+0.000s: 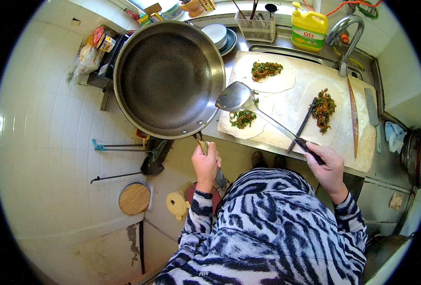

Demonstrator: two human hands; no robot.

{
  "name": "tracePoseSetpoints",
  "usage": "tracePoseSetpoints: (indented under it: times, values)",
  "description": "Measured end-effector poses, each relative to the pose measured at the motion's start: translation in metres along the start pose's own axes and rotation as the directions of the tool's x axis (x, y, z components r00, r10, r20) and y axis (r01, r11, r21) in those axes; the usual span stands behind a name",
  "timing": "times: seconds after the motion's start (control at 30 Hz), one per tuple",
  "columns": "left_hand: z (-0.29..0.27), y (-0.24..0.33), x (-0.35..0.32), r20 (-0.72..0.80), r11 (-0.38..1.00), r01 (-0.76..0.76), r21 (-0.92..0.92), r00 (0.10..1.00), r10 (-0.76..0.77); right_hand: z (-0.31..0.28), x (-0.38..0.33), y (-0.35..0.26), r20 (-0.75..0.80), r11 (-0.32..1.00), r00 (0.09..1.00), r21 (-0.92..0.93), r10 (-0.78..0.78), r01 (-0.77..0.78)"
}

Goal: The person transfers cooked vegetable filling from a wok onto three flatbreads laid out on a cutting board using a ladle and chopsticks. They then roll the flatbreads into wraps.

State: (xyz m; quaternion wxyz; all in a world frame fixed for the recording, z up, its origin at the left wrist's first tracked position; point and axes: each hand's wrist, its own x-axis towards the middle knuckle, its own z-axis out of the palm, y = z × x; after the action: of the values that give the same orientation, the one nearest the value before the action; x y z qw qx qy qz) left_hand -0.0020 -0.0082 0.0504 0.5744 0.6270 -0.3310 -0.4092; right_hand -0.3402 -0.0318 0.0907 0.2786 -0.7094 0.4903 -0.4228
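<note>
I see left hand [205, 164] fingers wrapped tight on the handle, wok [169, 78] held out beside the counter, empty | right hand [327, 166] fingers curled round the spatula [236, 97], blade over the filling [242, 118] on the dough sheet [267, 128], judged for spreading.

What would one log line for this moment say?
left hand: grips handle of empty pan | right hand: holds metal spatula at pan's rim | cutting board: dough rounds topped with vegetable filling

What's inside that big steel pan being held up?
The round steel pan looks empty: only its dark textured bottom shows. The metal spatula sits at its rim, outside. Whatever lies beneath the pan is covered.
</note>
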Motion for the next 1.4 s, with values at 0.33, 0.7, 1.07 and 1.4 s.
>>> tracePoseSetpoints:
  times: [0.33,0.7,1.07,1.4]
  values:
    - [0.006,-0.004,0.007,-0.028,0.998,0.003,0.060,1.000,-0.001,-0.012,0.008,0.005,0.101,0.931,0.988,-0.334,-0.118,0.145]
    - [0.001,-0.003,0.016,-0.006,0.982,-0.060,0.178,0.998,0.062,-0.021,0.028,-0.007,0.168,0.994,0.984,0.089,0.055,-0.071]
    - [-0.004,-0.002,0.019,-0.004,0.979,-0.065,0.191,0.998,0.067,-0.031,0.045,0.006,0.133,0.939,0.974,-0.271,-0.183,0.213]
    - [-0.004,0.004,0.021,0.004,0.977,-0.041,0.209,0.999,0.041,-0.027,0.050,-0.003,0.174,0.909,0.924,-0.188,-0.341,0.372]
